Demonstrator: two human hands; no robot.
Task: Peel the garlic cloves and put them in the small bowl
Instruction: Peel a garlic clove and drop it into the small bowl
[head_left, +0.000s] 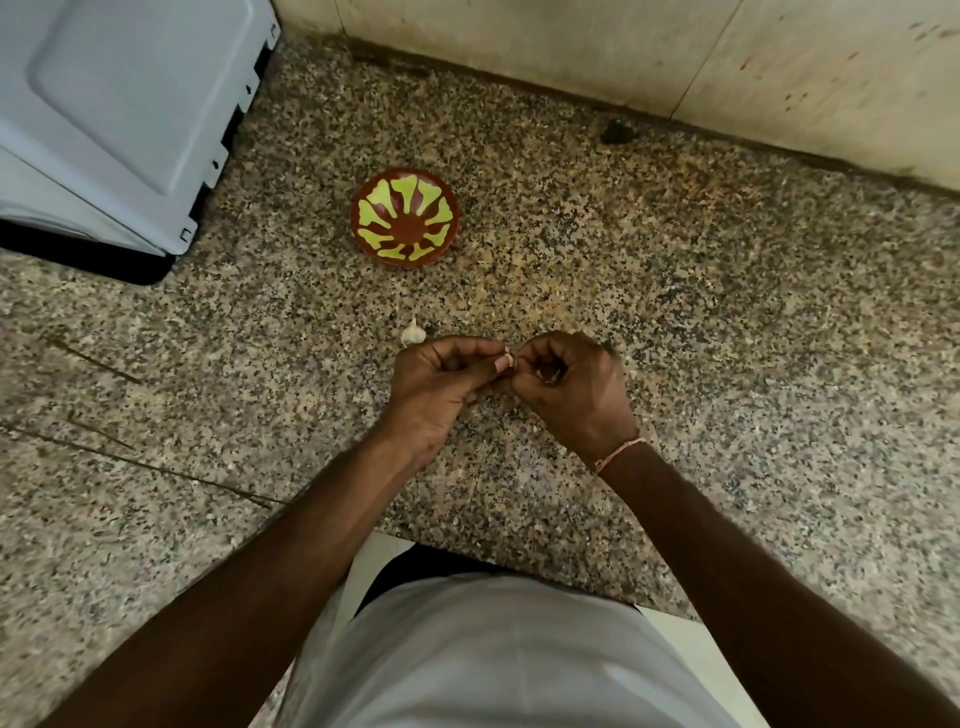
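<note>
A garlic clove (510, 359) is pinched between the fingertips of both hands, held just above the speckled granite counter (675, 291) near the middle of the view. Only a sliver of the clove shows, pale, wedged between the left thumb and the curled fingers of the right hand; how much skin is left on it cannot be told from here. The left hand (439, 387) has its thumb and forefinger closed narrowly on the clove, the other fingers folded beneath. The right hand (571, 387) is curled tight against it from the other side, knuckles up, fingers gripping the same clove; a thin pinkish thread bracelet (618, 453) circles that wrist.

Just beyond the left hand, lying on the counter, is a second garlic piece (413, 335), whitish with a pointed tip, apart from the hands. Farther back sits the small bowl (405, 217), brown-red with a yellow-green petal pattern, well apart from the hands and with nothing visible in it.

At the far left corner stands a light grey plastic appliance casing (114, 114). A stained tiled wall (675, 67) runs along the back of the counter.
</note>
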